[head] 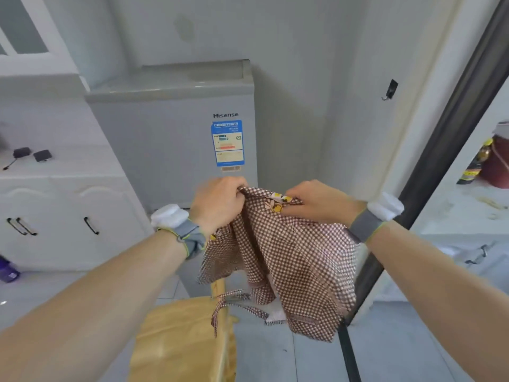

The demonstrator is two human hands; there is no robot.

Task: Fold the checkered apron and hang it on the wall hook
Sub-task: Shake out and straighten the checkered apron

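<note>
The brown-and-white checkered apron [292, 255] hangs bunched in front of me, its ties dangling low toward a wooden chair. My left hand [217, 202] grips the apron's top edge on the left. My right hand [316, 201] pinches the top edge on the right, beside a yellow flower patch. Both hands are held at about the same height, close together. A small black wall hook [390, 89] is fixed on the white wall up and to the right, well above my hands and with nothing on it.
A grey Hisense fridge [176, 128] stands straight ahead. White cabinets [68, 210] with a counter lie to the left. A wooden chair [184, 337] stands below the apron. A dark door frame [429, 166] runs diagonally on the right, with a bottle [475, 164] and red pot beyond.
</note>
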